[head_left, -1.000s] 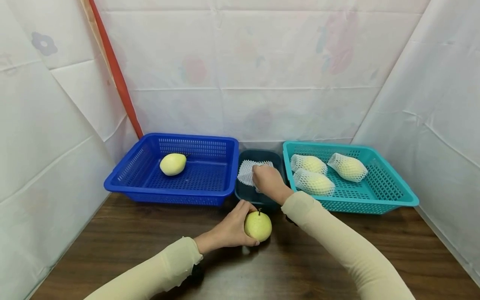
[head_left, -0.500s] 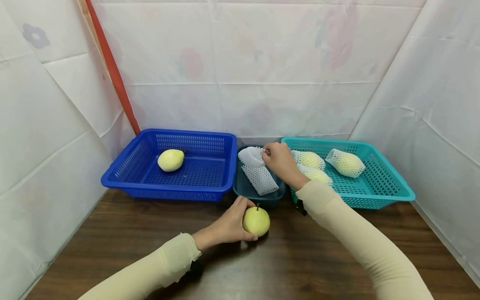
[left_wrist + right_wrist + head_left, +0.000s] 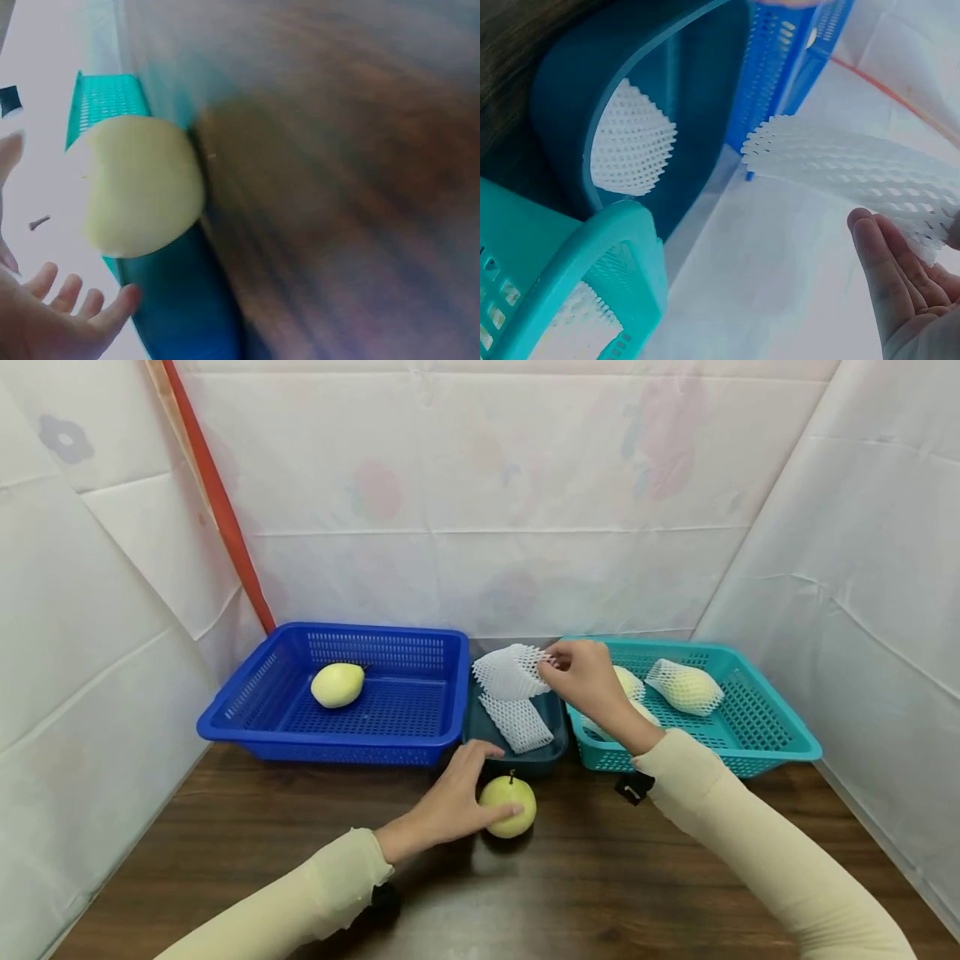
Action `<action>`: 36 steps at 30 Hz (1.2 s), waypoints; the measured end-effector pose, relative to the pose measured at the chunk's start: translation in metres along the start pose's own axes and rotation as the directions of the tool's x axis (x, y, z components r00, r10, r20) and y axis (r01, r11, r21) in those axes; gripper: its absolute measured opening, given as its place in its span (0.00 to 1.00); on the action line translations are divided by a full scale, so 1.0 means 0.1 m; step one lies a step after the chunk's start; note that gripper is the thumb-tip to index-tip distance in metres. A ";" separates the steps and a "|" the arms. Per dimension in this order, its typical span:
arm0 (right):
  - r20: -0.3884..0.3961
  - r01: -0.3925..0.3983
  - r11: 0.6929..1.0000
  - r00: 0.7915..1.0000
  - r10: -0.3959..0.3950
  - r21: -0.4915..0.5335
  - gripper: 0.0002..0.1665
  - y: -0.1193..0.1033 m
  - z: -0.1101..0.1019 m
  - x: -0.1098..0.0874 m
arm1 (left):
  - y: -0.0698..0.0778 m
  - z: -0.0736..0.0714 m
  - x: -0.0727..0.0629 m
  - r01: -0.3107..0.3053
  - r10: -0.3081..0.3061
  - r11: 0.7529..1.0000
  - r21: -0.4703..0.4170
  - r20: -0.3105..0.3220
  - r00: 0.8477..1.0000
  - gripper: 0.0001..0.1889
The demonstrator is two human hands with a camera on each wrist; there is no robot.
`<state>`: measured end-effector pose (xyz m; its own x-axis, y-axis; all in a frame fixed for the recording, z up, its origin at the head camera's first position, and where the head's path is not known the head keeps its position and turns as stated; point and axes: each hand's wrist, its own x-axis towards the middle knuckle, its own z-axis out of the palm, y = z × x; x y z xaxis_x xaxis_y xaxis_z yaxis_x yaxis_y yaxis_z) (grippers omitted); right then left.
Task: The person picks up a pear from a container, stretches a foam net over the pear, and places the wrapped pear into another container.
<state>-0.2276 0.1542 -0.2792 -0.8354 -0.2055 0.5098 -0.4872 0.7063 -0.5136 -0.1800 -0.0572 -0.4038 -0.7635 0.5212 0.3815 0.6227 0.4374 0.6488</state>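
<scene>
My right hand [image 3: 594,685] pinches one end of a white foam fruit net [image 3: 508,673], lifted over the dark teal bin [image 3: 555,710]. In the right wrist view, the net [image 3: 840,169] stretches away from my thumb and fingertips. Another foam net [image 3: 519,725] lies inside the bin. A yellow-green pear [image 3: 513,793], stem up, stands on the table in front of the bin. Around its left side my left hand [image 3: 453,797] is spread, the thumb crossing in front of it; the left wrist view shows these fingers [image 3: 120,304] straightened and apart from the pear.
A blue basket [image 3: 337,742] at the left holds one bare pear [image 3: 337,685]. The turquoise basket [image 3: 772,747] at the right holds several pears in foam nets, one [image 3: 686,687] toward its back. White cloth [image 3: 420,460] walls surround the dark wooden table [image 3: 570,893].
My right hand has pulled a foam net up from the bin and moved right with it. My left hand has loosened from the pear, its fingers spreading; the pear stays in place.
</scene>
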 end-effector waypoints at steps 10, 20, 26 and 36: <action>0.032 -0.112 0.988 0.994 0.109 0.111 0.09 -0.06 -0.18 -0.22 | 0.08 -0.25 0.25 0.107 -0.181 0.942 -0.319 -0.213 0.960 0.20; 0.108 -0.224 0.954 0.973 0.206 0.198 0.10 -0.05 -0.20 -0.34 | 0.10 -0.24 0.39 0.173 -0.365 0.757 -0.630 -0.189 0.912 0.19; 0.118 -0.263 0.936 0.963 0.242 0.232 0.10 -0.05 -0.19 -0.39 | 0.14 -0.26 0.41 0.030 -0.392 0.604 -0.797 -0.263 0.881 0.08; 0.194 -0.284 0.833 0.957 0.215 0.476 0.17 -0.03 -0.12 -0.53 | 0.23 -0.32 0.42 0.021 -0.409 0.323 -0.946 -0.120 0.904 0.21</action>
<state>-0.1790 0.1705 -0.2962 -0.9537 -0.1766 0.2434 -0.2899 0.3242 -0.9005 -0.2036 -0.0483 -0.3522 -0.9660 0.2047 0.1581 0.0228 -0.5415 0.8404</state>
